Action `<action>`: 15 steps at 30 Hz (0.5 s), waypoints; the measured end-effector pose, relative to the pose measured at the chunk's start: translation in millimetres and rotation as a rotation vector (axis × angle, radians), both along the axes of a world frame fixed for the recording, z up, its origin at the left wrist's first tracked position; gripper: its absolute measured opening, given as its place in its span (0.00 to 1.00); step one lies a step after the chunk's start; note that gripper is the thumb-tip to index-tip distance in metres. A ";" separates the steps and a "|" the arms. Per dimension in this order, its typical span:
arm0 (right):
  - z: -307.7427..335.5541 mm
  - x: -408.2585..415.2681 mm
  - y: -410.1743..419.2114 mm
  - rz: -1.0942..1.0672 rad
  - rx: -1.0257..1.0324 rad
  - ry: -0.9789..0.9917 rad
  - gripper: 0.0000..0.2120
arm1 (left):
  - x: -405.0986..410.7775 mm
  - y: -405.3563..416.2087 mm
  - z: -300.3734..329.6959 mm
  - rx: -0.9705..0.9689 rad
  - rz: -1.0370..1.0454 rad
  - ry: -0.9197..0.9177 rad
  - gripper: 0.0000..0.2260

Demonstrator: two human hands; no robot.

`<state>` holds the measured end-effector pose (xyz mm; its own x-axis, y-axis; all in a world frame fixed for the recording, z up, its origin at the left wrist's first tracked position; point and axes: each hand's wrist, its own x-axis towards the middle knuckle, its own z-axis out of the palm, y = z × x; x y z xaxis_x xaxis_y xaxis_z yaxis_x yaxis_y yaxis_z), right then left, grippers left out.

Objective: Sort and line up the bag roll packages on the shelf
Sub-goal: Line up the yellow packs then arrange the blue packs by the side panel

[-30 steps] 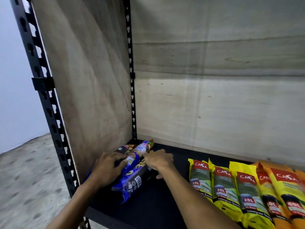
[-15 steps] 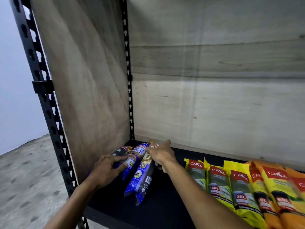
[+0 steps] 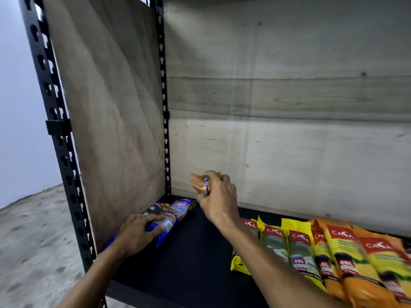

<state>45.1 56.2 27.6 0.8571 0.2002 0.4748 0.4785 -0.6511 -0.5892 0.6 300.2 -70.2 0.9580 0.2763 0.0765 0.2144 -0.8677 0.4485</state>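
Note:
Blue bag roll packages (image 3: pixel 175 213) lie at the far left of the black shelf (image 3: pixel 191 263), against the wooden side panel. My left hand (image 3: pixel 139 233) presses down on the front one. My right hand (image 3: pixel 219 198) is raised above the shelf, closed around another blue and orange package (image 3: pixel 198 183) whose end sticks out to the left of my fingers. To the right lies a row of yellow packages (image 3: pixel 298 250) and orange packages (image 3: pixel 360 263) marked CASA, partly hidden behind my right forearm.
A wooden back panel (image 3: pixel 289 152) and side panel (image 3: pixel 115 121) wall in the shelf. A black slotted upright (image 3: pixel 57 138) stands at the front left corner. Bare black shelf lies between the blue and yellow packages. Grey floor (image 3: pixel 33 241) shows at left.
My right hand has lifted one blue package off the pile and up above the shelf. My left hand stays pressed on the remaining blue packages.

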 end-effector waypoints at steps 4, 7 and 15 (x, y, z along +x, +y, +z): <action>-29.3 -9.7 0.9 0.015 -0.203 -0.084 0.28 | 2.0 3.7 -5.0 -0.020 0.007 -0.013 0.30; -45.0 -16.4 6.5 0.027 -0.268 -0.089 0.28 | 2.3 5.4 -5.1 -0.014 0.000 0.000 0.28; -69.3 -40.9 12.3 0.136 -0.497 0.021 0.27 | 7.2 8.9 -3.7 -0.015 -0.002 -0.063 0.28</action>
<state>4.2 68.5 -41.7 0.8157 0.5079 0.2768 0.5699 -0.7874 -0.2347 7.8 309.1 -73.9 0.9519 0.2763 0.1326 0.1840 -0.8613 0.4737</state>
